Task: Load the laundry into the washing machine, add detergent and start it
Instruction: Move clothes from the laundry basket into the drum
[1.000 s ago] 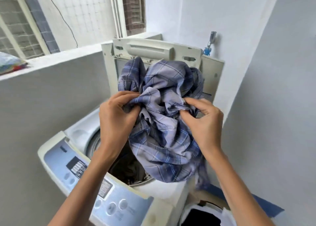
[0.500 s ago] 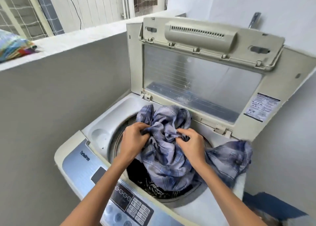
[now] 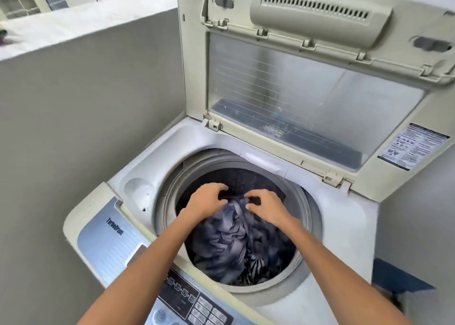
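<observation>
Laundry: a blue-grey checked cloth (image 3: 230,236) lies bunched and blurred inside the drum. A striped piece (image 3: 254,271) shows beneath it toward the front. The pile is loose rather than folded, which suits a wash.
Left hand: the left hand (image 3: 205,205) hovers over the drum's mouth, just above the cloth. Its fingers are loosely curled with nothing between them, so I judge it has no hold on the fabric.
Right hand: the right hand (image 3: 267,209) sits level with the left. Thumb and forefinger bend toward each other with a dark gap between, pinching nothing. Both hands are over the top of the pile, placed to press it down or to draw away.
Drum: the drum (image 3: 246,179) shows its perforated back wall bare above the load, so there looks to be room. No cloth hangs over the grey rim.
Lid: the lid (image 3: 307,98) stands folded up and back on its hinges, clear of both arms, which lets them reach straight in from the front.
Deck: the washing machine (image 3: 344,226) has a moulded pocket (image 3: 139,191) left of the drum and a drawer front (image 3: 266,163) behind it. Either could take detergent; I cannot tell which.
Control panel: the control panel (image 3: 183,292) lies at the near edge, partly under the left forearm, untouched.
Stage: loading looks close to done. Detergent and start are not yet done, and no detergent container is in view.
Around: a grey wall (image 3: 73,140) stands close on the machine's left.
</observation>
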Tool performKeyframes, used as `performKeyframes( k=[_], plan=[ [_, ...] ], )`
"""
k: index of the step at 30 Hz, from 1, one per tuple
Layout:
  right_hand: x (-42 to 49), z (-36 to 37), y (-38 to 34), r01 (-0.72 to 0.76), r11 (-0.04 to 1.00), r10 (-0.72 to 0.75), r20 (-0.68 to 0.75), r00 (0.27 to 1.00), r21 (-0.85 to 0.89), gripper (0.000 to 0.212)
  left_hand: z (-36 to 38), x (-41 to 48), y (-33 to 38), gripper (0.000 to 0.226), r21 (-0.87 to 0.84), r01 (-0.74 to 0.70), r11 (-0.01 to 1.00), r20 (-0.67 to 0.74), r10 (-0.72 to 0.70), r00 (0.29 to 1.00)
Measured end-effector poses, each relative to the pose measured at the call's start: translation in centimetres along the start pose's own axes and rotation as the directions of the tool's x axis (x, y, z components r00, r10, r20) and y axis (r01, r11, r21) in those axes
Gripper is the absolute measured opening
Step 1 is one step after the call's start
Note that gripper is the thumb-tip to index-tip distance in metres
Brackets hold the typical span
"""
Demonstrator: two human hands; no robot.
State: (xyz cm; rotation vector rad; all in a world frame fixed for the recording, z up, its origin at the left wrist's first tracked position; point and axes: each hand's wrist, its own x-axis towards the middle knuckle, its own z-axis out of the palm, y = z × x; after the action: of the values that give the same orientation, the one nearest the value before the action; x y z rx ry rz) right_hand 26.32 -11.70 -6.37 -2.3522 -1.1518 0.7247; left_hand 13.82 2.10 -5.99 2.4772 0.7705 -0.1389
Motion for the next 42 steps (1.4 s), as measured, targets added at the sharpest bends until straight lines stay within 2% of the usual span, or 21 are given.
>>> performKeyframes(
  k=[6,11,17,21,24,27,30,36,42],
  plan=[
    [-1.2,-0.7,0.7,0.051,0.999,-0.051,-0.015,0.999,0.000,0.035,0.4,-0.3,1.6,0.049,0.039,-0.098,0.994,-0.029,0.099,0.995],
    [-4.1,-2.6,1.1,0.120,0.993,-0.120,-0.105,0.987,-0.009,0.037,0.4,-1.7,5.2,0.049,0.112,-0.205,0.972,-0.096,0.216,0.972],
    [-9.6,-5.9,2.5,0.146,0.989,-0.141,-0.249,0.958,0.002,0.039,1.2,-4.4,11.8,0.045,0.070,-0.344,0.937,-0.223,0.350,0.910],
    [-14.8,-8.3,5.1,0.149,0.989,-0.131,-0.332,0.934,0.026,0.039,2.7,-6.5,16.4,0.044,0.127,-0.426,0.896,-0.263,0.445,0.856],
    [-18.8,-10.0,8.2,0.125,0.989,-0.083,-0.386,0.919,0.084,0.037,4.3,-8.6,20.0,0.044,0.107,-0.452,0.886,-0.318,0.461,0.829],
    [-22.9,-11.6,12.3,0.093,0.989,-0.036,-0.427,0.904,0.114,0.036,6.9,-10.6,23.8,0.042,0.046,-0.501,0.864,-0.309,0.489,0.816],
    [-26.7,-12.4,17.1,0.042,0.991,0.017,-0.437,0.899,0.126,0.037,10.2,-12.0,27.3,0.043,0.090,-0.555,0.827,-0.259,0.557,0.789],
    [-31.7,-10.0,26.0,-0.084,0.982,0.138,-0.342,0.930,0.169,0.040,18.1,-13.3,32.0,0.044,0.069,-0.499,0.864,-0.149,0.503,0.851],
    [-33.5,-4.8,33.5,-0.183,0.967,0.220,-0.224,0.949,0.175,0.044,28.2,-13.1,31.2,0.050,0.018,-0.445,0.895,0.041,0.444,0.895]
  ],
)
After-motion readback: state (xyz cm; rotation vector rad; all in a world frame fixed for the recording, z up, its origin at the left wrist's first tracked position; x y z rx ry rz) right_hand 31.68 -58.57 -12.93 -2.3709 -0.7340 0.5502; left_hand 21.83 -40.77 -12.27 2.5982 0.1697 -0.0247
